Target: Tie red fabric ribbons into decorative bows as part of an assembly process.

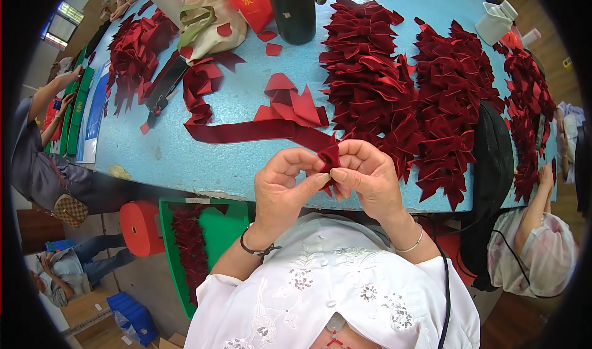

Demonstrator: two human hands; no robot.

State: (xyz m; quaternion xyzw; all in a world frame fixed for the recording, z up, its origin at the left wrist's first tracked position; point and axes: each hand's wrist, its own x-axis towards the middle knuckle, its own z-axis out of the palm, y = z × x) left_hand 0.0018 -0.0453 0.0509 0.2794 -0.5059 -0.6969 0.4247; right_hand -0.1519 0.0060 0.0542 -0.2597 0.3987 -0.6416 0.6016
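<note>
Both my hands meet over the table's near edge, pinching a dark red velvet ribbon (240,132) where it is gathered into a small fold. My left hand (283,185) grips it from the left with thumb and fingertips. On the other side, my right hand (367,179) pinches the same fold between thumb and forefinger. From there the ribbon trails left across the table and curls back. Cut red ribbon pieces (296,105) lie just beyond my hands. Long piles of finished-looking velvet bows (364,59) rise to the right.
The blue table (154,154) also bears a black tumbler (293,12), a cloth bag (213,25), black-handled scissors (159,105) and a white bottle (495,23). A black bag (493,157) hangs at the right edge. Below left stands a green crate (216,250) beside a red roll (140,228). Other people sit around.
</note>
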